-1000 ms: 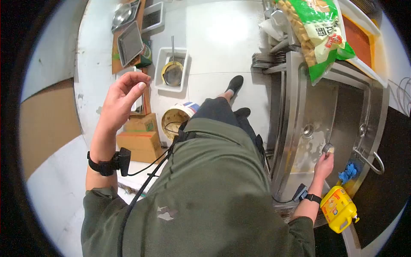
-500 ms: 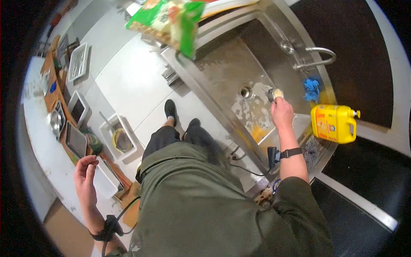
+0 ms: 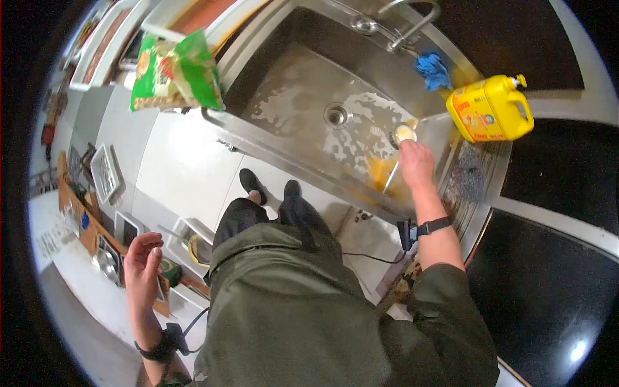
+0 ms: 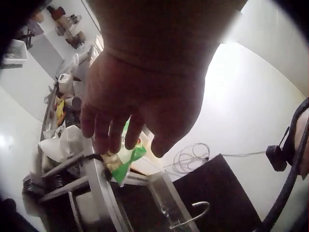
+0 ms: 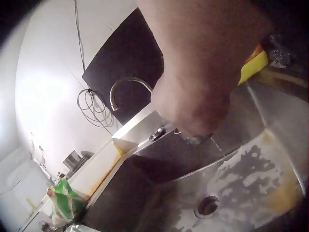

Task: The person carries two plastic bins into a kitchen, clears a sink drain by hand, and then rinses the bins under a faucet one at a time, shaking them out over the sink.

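Note:
Over the sink (image 3: 290, 84), my right hand (image 3: 416, 164) grips a small round thing (image 3: 404, 133) with a grey rim and a pale yellow middle; its kind I cannot tell. In the right wrist view the hand hides most of it, and only a shiny grey bit shows below the fingers. Under it, wet foamy patches and an orange-yellow stain (image 3: 379, 171) mark the sink floor, close to the drain (image 3: 336, 115). My left hand (image 3: 143, 266) hangs in the air at the left, fingers loosely bent and holding nothing; the left wrist view shows the same hand (image 4: 145, 106).
Right of the sink stand a yellow jug (image 3: 487, 109) with a pump top and a crumpled blue cloth (image 3: 432, 71). A curved faucet (image 3: 416, 26) rises behind. A green bag of food (image 3: 174, 71) lies at the sink's left edge. White trays (image 3: 106, 174) sit beyond the floor.
The view has swung right toward the sink. My right hand still grips the small round thing, now nearer the sink's right side wall. The left hand stays raised and holds nothing.

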The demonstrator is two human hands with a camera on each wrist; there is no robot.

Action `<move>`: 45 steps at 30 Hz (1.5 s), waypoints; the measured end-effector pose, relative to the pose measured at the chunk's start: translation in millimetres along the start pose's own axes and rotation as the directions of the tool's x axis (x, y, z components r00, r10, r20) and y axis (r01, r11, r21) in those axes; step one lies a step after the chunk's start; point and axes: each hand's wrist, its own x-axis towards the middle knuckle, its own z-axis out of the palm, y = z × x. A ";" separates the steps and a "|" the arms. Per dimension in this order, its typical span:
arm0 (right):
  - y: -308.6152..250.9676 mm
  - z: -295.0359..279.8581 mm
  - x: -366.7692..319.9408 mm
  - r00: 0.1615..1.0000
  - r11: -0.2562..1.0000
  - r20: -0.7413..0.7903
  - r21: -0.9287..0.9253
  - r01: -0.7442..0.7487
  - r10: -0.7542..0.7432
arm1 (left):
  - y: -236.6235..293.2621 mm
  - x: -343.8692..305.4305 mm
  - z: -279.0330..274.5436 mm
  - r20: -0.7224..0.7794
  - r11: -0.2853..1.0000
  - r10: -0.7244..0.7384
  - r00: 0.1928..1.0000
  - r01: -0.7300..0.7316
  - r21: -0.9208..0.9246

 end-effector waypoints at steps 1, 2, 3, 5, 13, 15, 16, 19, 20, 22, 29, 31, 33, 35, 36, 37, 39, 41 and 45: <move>-0.4 2.4 -0.7 0.999 1.000 -0.006 0.000 -0.031 0.031 | 11.6 11.4 4.2 0.030 0.999 0.011 0.999 -0.013 0.053; -1.4 4.6 -0.3 0.998 0.999 -0.045 0.028 -0.044 0.045 | 27.3 24.5 10.7 0.049 0.997 0.017 0.999 -0.021 0.078; -2.5 5.6 0.3 0.994 0.997 -0.084 0.051 -0.061 0.065 | 33.5 41.0 12.4 0.108 0.990 0.053 0.993 -0.067 0.122; -6.3 7.5 7.6 0.991 0.990 -0.055 0.067 -0.121 0.124 | 57.9 72.3 16.1 0.188 0.956 0.110 0.976 -0.156 0.249; -32.8 39.0 73.7 0.951 0.955 -0.093 0.014 -0.295 0.295 | 124.9 265.9 27.9 0.541 0.834 0.196 0.818 -0.429 0.346; -38.8 62.6 87.0 0.938 0.945 -0.129 -0.023 -0.326 0.321 | 133.6 314.5 37.3 0.660 0.755 0.193 0.726 -0.539 0.372; -40.7 79.1 91.9 0.925 0.930 -0.139 -0.055 -0.364 0.354 | 127.6 342.4 43.6 0.700 0.729 0.197 0.686 -0.580 0.363; -16.2 88.5 84.5 0.885 0.878 0.040 -0.153 -0.454 0.464 | 131.9 370.2 85.0 0.789 0.614 0.230 0.569 -0.714 0.336; -13.4 95.0 74.2 0.887 0.880 -0.019 -0.124 -0.459 0.461 | 138.4 368.1 93.5 0.804 0.601 0.182 0.566 -0.711 0.365; -22.5 105.6 73.2 0.887 0.887 -0.205 -0.127 -0.444 0.414 | 112.9 400.7 105.2 0.841 0.591 0.161 0.516 -0.733 0.336; -92.7 62.8 -10.4 0.787 0.749 -0.104 -0.254 -0.612 0.607 | 94.5 414.9 180.0 0.951 0.361 0.145 0.272 -0.910 0.205; -115.1 64.3 -54.9 0.774 0.738 -0.248 -0.240 -0.631 0.582 | 102.7 388.9 205.6 0.949 0.295 0.066 0.307 -0.915 0.275; -146.1 60.6 -105.6 0.747 0.730 -0.390 -0.227 -0.645 0.539 | 102.1 366.4 226.1 0.970 0.260 0.051 0.236 -0.941 0.215; -189.1 49.2 -160.5 0.670 0.680 -0.350 -0.116 -0.724 0.654 | 90.7 340.8 243.5 0.994 0.153 0.073 0.082 -0.986 0.070; -212.4 45.1 -186.0 0.656 0.667 -0.353 -0.110 -0.737 0.667 | 84.2 324.7 249.9 0.997 0.148 0.052 0.063 -0.987 0.055; -235.7 41.6 -211.8 0.606 0.620 -0.329 -0.074 -0.781 0.724 | 75.8 310.8 255.2 0.998 0.135 0.042 0.054 -0.990 0.048; -279.7 41.6 -267.7 0.544 0.563 -0.306 -0.030 -0.826 0.782 | 53.7 277.3 263.4 0.999 0.136 0.016 0.029 -0.990 0.026; -326.8 51.8 -324.4 0.369 0.391 -0.248 0.046 -0.919 0.896 | 27.2 236.8 266.0 1.000 0.098 0.001 0.030 -0.995 0.030; -410.1 115.0 -433.0 0.094 0.163 -0.249 0.271 -0.949 0.964 | -45.7 161.2 270.0 0.972 -0.015 -0.105 0.212 -0.977 0.211</move>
